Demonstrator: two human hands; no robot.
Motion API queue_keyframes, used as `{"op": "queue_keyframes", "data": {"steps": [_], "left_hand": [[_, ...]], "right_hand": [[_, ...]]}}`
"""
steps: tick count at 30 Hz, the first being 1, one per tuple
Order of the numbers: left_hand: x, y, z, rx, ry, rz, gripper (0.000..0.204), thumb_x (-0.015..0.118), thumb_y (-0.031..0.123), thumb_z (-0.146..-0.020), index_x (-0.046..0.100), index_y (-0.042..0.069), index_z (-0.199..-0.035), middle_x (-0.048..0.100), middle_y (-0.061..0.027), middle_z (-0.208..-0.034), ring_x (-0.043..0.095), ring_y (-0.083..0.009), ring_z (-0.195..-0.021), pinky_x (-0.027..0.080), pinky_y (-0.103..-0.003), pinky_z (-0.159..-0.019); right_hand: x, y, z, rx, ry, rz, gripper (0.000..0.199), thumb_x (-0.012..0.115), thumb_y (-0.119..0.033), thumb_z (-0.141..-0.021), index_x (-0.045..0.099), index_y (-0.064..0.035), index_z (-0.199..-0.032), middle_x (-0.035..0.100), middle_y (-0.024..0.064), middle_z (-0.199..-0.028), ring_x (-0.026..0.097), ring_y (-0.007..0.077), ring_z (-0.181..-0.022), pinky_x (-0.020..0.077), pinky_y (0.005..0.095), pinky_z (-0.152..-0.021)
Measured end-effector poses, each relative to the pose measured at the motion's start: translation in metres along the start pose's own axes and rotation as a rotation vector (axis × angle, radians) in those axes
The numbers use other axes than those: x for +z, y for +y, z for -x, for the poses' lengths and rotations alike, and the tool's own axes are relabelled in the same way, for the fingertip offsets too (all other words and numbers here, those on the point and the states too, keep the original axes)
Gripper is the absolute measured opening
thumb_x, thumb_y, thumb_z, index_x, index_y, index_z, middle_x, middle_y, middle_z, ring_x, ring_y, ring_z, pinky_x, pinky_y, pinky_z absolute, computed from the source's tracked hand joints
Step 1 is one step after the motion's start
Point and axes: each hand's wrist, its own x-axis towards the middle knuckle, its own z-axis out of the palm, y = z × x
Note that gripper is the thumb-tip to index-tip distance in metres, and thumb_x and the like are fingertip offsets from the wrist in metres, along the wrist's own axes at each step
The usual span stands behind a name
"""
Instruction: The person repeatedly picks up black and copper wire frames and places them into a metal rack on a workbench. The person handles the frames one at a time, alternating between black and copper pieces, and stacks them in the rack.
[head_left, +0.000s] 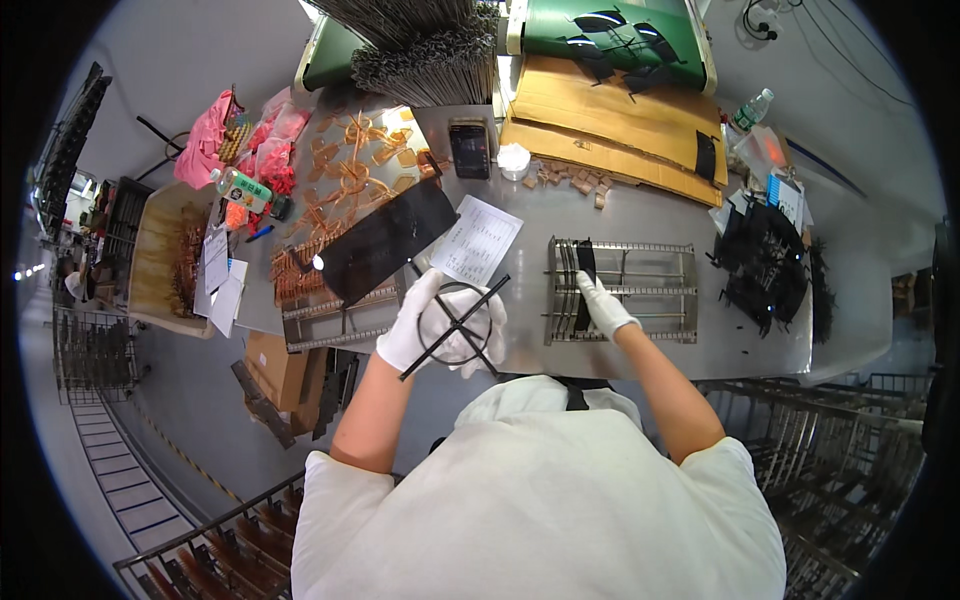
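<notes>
My left hand (404,332), in a white glove, grips a black ring crossed by two thin bars (456,326); some of its fingers show behind the ring. Under the same type of glove, my right hand (607,310) reaches to a metal wire rack (660,290) on the table. Its fingers are pressed together at a black flat part (585,262) standing near the rack's left end. The fingertips' far side is hidden. A written paper sheet (478,240) lies just beyond my left hand.
Left of the sheet, a dark panel (390,240) lies over another rack with brown parts. Orange-brown frames (350,165) lie behind it. A phone (470,150), a white cup (514,160), small brown blocks (580,180) and cardboard (610,125) stand farther back. Black parts (765,265) pile up at right.
</notes>
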Motion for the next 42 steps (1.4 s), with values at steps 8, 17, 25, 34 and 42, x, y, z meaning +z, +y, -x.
{"op": "queue_keyframes", "data": {"steps": [8,17,25,34,42], "left_hand": [[-0.031,-0.051,-0.043,-0.534,-0.126,0.275,0.08,0.038,0.074,-0.099,0.062,0.0,-0.117,0.068,-0.0198,-0.088,0.066,-0.0283,-0.062,0.054,-0.035,-0.051],[0.034,0.066,0.018,-0.93,-0.02,-1.262,0.056,0.064,0.053,-0.096,0.073,0.002,-0.117,0.067,-0.0069,-0.073,0.059,-0.0141,-0.059,0.047,-0.034,-0.058],[-0.155,0.099,0.18,1.24,0.393,0.421,0.052,0.053,0.037,-0.101,0.056,-0.005,-0.133,0.066,-0.0134,-0.111,0.058,-0.0213,-0.084,0.051,-0.039,-0.078],[-0.028,-0.01,-0.077,0.286,0.679,-0.519,0.032,0.059,0.027,-0.104,0.067,-0.001,-0.118,0.072,-0.0111,-0.105,0.067,-0.0168,-0.091,0.054,-0.029,-0.08],[0.021,-0.094,-0.17,0.68,0.54,-1.557,0.079,0.064,0.057,-0.093,0.052,-0.002,-0.145,0.05,-0.0236,-0.153,0.044,-0.0374,-0.146,0.027,-0.051,-0.123]], "right_hand": [[-0.007,-0.117,0.083,-1.099,0.713,0.878,0.104,0.084,-0.033,-0.077,0.028,-0.0095,-0.161,0.063,0.0249,-0.124,0.07,0.0356,-0.107,0.0567,0.0461,-0.086],[-0.021,-0.097,0.095,-0.17,-0.099,-0.509,0.049,0.059,-0.027,-0.098,0.056,-0.006,-0.142,0.072,0.0131,-0.094,0.069,0.019,-0.075,0.0583,0.0354,-0.076],[-0.023,0.041,-0.015,0.037,-0.122,-0.453,0.065,0.041,-0.073,-0.1,0.067,-0.0148,-0.091,0.07,0.0038,-0.073,0.061,0.0144,-0.065,0.0458,0.0285,-0.067],[-0.012,0.017,-0.016,-0.164,0.034,0.259,0.102,0.037,-0.082,-0.095,0.02,-0.0097,-0.166,0.059,0.0319,-0.141,0.056,0.0428,-0.134,0.0472,0.0465,-0.108],[-0.093,-0.054,-0.032,-0.295,0.243,0.721,0.076,0.054,-0.055,-0.101,0.03,-0.0162,-0.162,0.069,0.0334,-0.1,0.069,0.0498,-0.094,0.0538,0.0531,-0.084]]}}
